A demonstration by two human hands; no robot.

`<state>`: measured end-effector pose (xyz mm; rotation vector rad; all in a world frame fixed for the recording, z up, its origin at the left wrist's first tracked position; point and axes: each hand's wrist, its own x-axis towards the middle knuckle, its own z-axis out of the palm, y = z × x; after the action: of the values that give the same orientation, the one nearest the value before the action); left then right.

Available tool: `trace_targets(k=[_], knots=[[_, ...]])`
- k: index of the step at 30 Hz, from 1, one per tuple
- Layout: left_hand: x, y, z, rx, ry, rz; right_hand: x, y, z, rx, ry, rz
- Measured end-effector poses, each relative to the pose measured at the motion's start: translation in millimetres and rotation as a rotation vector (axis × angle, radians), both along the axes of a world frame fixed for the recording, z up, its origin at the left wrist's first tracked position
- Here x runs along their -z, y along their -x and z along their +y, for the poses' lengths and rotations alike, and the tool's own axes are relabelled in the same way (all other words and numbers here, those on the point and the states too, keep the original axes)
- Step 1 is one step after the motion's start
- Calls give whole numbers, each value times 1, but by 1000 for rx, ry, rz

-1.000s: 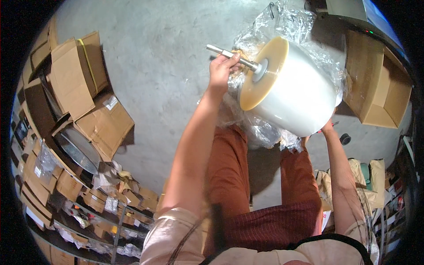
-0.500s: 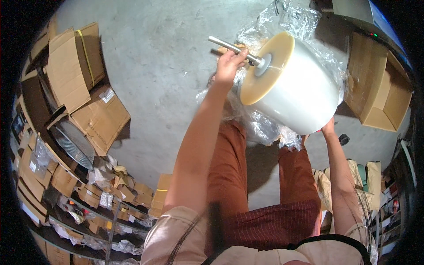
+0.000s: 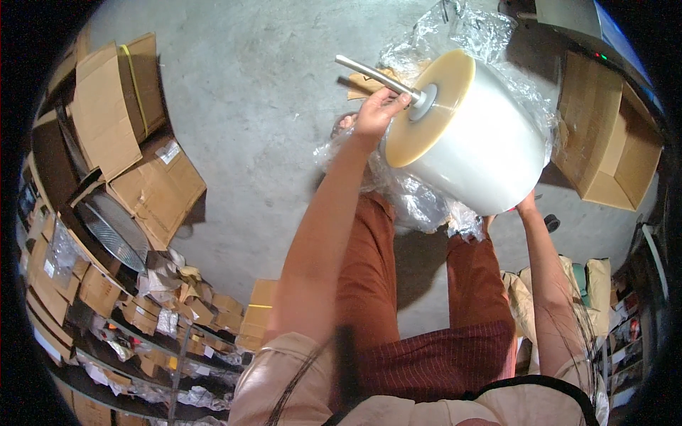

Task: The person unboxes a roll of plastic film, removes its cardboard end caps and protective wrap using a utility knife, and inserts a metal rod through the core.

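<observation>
Film roll sits tilted between the hands, amid crumpled plastic wrap. The left hand pinches the metal shaft between thumb and fingers; a slip there could let the roll tip. The right hand meets the lower edge, its fingers hidden, state impossible to tell. Whatever bears the weight is unseen.

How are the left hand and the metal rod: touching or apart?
Touching: the head view shows the left hand gripping the metal rod near the roll.
</observation>
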<state>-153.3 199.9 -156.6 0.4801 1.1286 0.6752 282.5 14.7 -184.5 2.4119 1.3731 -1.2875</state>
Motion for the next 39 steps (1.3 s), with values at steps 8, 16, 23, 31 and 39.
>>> trace_targets(k=[8, 16, 23, 31, 39], knots=[[-3, -23, -6, -82, 38, -57, 31, -25, -20, 414, -89, 531], [-1, -19, -12, -93, 25, 15, -1, 26, 20, 57, 54, 412], [-9, -15, -8, -39, 128, 64, -62, 41, 75, -80, 320, 428], [-5, -16, -9, -78, 130, 67, -42, 37, 65, -265, -40, 308], [-22, -10, -5, 105, 166, 268, -24, 33, 45, -214, -67, 312]])
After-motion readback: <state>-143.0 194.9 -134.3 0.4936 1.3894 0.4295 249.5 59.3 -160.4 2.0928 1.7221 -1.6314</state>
